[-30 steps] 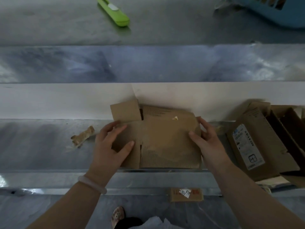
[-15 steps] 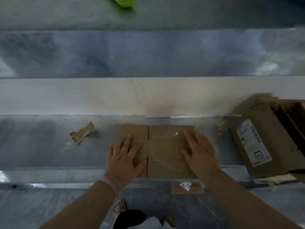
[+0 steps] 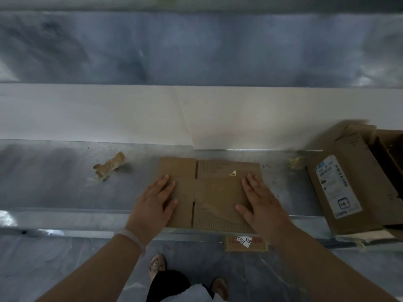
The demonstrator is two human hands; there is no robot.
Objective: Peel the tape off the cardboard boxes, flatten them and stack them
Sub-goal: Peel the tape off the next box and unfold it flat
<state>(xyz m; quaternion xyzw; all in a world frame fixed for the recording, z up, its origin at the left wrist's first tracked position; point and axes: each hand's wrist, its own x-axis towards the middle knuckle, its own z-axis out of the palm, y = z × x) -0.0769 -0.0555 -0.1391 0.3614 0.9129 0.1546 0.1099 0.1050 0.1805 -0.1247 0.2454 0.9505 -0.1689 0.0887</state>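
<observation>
Pressing flat: one cardboard box (image 3: pixel 216 192), brown, already collapsed and lying on the near part of the metal bench (image 3: pixel 54 188), its flaps spread and the slits between them showing. The left hand (image 3: pixel 154 203) rests palm down on its left portion and the right hand (image 3: pixel 261 203) on its right portion; the fingers of both are straight and spread, gripping nothing. No tape is seen on the upper face of this box, so peeling and flattening look done for it, with stacking still to come. A crumpled strip of tape (image 3: pixel 111 165) lies on the bench to the left, well apart from the box, and a smaller pale wad (image 3: pixel 295 162) lies to the far right of it. At the right edge, a labelled box (image 3: pixel 370 192) lies tilted against another box (image 3: pixel 390 149) that looks open; whether these are finished or waiting cannot be told. Writing: the white shipping label (image 3: pixel 337 186) carries blue print and barcodes too small to read, plus a square mark near its lower end. A tiny pale sticker (image 3: pixel 233 173) sits on the flattened box, unreadable. Below the bench edge, a cardboard scrap (image 3: pixel 245 244) bears red marks and a white slip with handwritten digits, not surely legible.
</observation>
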